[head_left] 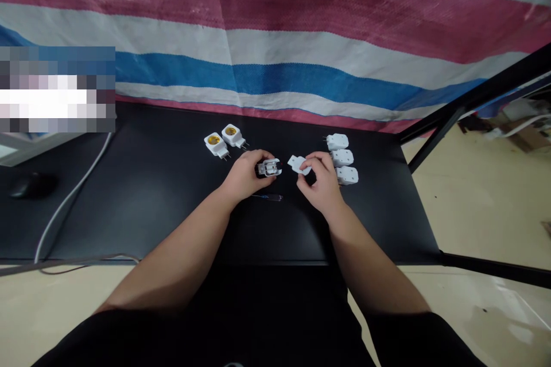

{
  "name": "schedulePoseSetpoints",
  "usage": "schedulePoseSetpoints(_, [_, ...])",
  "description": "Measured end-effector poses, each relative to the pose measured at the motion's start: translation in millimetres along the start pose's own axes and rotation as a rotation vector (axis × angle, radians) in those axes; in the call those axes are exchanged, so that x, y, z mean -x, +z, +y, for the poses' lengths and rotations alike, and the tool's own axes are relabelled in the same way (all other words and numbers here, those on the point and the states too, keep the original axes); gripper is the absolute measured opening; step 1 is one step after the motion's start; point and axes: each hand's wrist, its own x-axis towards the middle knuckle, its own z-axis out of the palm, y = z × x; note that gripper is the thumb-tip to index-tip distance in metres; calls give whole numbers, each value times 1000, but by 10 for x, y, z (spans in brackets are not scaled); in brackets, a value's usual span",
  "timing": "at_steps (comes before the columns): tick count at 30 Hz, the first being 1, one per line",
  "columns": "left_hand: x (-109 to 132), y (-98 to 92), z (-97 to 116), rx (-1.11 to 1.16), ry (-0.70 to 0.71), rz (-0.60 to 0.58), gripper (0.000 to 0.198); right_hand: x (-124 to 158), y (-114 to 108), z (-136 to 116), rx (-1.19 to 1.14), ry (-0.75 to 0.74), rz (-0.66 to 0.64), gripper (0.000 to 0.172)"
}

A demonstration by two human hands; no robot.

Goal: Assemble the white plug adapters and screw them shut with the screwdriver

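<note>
Between the fingers and thumb of my left hand (247,175) is an opened white plug-in lamp socket housing (270,168), its inner parts showing. My right hand (321,180) pinches a white housing cover (298,164) a short way to the right. A small screwdriver (271,198) lies on the black table below my left hand. Beyond that hand sit two white plug-in lamp sockets (215,142) with gold-coloured round insides and metal prongs. Close by my right hand, three white plug units (342,157) stand in a column, screw holes upward.
A black table (163,206) spans the view, backed by a striped red, white and blue sheet (267,80). At left are a dark mouse (26,184), a grey cable (73,192) and a blurred-out device. A black metal frame (456,120) borders the right side.
</note>
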Motion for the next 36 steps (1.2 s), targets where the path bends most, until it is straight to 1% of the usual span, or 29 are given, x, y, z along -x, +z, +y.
schedulePoseSetpoints(3, [11,-12,6,43,-24,-7,47,6,21,23,-33,0,-37,18])
schedulePoseSetpoints(5, [12,-21,5,162,-62,-5,58,9,45,37,-19,-7,-75,19])
schedulePoseSetpoints(7, [-2,-33,-2,342,-133,48,62,19,68,55,2,-2,-106,19])
schedulePoseSetpoints(9, [-34,-52,-15,529,-222,163,52,33,90,76,19,17,-106,16])
schedulePoseSetpoints(11, [-73,-74,-26,695,-301,268,44,49,112,101,42,37,-74,12])
schedulePoseSetpoints(13, [-109,-96,-26,824,-362,319,44,63,135,125,80,48,-36,11])
schedulePoseSetpoints(16, [-139,-117,-2,919,-417,337,39,76,163,153,125,43,-15,11])
schedulePoseSetpoints(21, [-144,-137,33,939,-412,389,36,82,173,160,125,30,-17,10])
schedulePoseSetpoints(23, [-136,-142,28,939,-386,410,30,82,171,154,126,35,-18,10])
schedulePoseSetpoints(25, [-124,-140,21,914,-359,415,21,81,170,145,130,41,-26,10])
schedulePoseSetpoints(27, [-107,-134,18,857,-337,395,15,80,168,133,132,47,-35,10])
schedulePoseSetpoints(30, [-89,-126,18,771,-317,365,18,78,163,110,134,53,-40,10])
schedulePoseSetpoints(34, [-92,-134,-4,721,-312,362,14,79,161,87,132,39,-31,9])
schedulePoseSetpoints(36, [-95,-137,-28,674,-322,328,16,80,166,87,127,30,-28,9])
